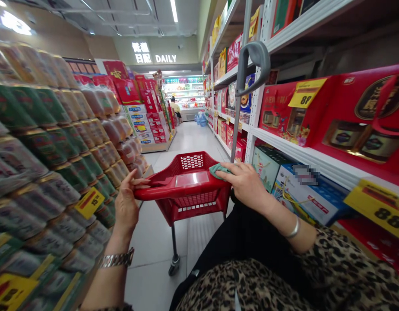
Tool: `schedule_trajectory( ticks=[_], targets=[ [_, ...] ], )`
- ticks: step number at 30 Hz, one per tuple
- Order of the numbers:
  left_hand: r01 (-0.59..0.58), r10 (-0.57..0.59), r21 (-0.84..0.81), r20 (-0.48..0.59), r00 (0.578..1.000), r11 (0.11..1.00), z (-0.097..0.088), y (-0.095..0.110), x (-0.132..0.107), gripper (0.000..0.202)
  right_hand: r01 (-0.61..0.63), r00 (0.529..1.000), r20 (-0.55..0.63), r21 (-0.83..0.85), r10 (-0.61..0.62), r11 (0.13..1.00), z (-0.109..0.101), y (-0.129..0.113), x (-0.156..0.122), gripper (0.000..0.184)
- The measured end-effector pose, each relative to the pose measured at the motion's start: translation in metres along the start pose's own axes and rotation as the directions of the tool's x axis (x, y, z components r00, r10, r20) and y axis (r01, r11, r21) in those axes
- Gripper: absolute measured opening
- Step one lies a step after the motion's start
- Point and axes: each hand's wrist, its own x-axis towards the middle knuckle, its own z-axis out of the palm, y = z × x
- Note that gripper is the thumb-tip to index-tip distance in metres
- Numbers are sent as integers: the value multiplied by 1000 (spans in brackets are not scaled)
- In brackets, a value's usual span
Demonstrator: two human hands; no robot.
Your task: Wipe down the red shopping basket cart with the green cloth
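While the left hand (127, 198) lays its loosely curled fingers over the left end of the handle (178, 193) on the red shopping cart (180, 210), the right hand (249, 183), fingers close together, holds a green cloth (219, 171) against the handle's right end. How firmly the left fingers grip cannot be told.

Over the far end, a lit sign (165, 58) reads "DAILY", with "日配" beside it and blurred characters above. On the shelf's front edge at right, a yellow tag (307, 93) shows "88", as does a larger tag (381, 209) lower down. Another tag (90, 202), on the stacked drinks (50, 181), shows a large "15". One carton (306, 194) has its label pixelated.

The cart's left edge is near the stack, its right edge near the shelving (316, 162). Past its front rim, open floor (189, 136) runs toward a bright refrigerated case (186, 88); blue bottles (200, 119) stand by the shelf's far foot.
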Motion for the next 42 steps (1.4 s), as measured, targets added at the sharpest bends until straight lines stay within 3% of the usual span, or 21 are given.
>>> schedule_trajectory(
  ticks=[3, 6, 12, 16, 18, 20, 23, 27, 32, 36, 42],
  targets=[
    [3, -3, -10, -9, 1000, 1000, 1, -2, 3, 81, -77, 997, -13, -13, 77, 997, 4, 21, -4, 50],
    [22, -22, -14, -13, 1000, 1000, 1, -8, 10, 77, -106, 994, -10, -2, 106, 994, 10, 24, -6, 52],
    [51, -46, 130, -46, 998, 990, -11, -26, 30, 74, -103, 992, 71, -33, 105, 994, 6, -22, 5, 45],
    [-67, 121, 392, -114, 986, 918, -6, -8, 14, 67, -53, 993, 108, 7, 52, 999, -3, -51, 17, 36],
    [-166, 200, 419, -37, 979, 892, 8, 12, -6, 55, -29, 993, 112, 32, 25, 999, -6, -63, 20, 33],
    [-287, 263, 349, 113, 958, 892, 27, 33, -27, 48, -2, 995, 98, 53, -3, 999, -7, -74, 22, 31],
    [-320, 253, 237, 274, 928, 917, 54, 52, -48, 53, 57, 997, 45, 98, -61, 994, -5, -88, 19, 28],
    [-231, 150, 299, 270, 951, 926, 65, 54, -50, 64, 117, 992, -64, 196, -107, 973, 6, -95, 7, 30],
    [-152, 73, 304, 258, 964, 940, 53, 47, -42, 64, 79, 993, -109, 244, -54, 967, 19, -78, -4, 40],
    [-113, 58, 248, 217, 974, 962, 47, 35, -42, 59, 75, 971, -234, 120, -45, 990, 4, -48, 28, 56],
    [-85, 42, 236, 181, 983, 968, 46, 27, -38, 57, 171, 876, -435, -127, -210, 977, -53, -13, 132, 55]
  ],
)
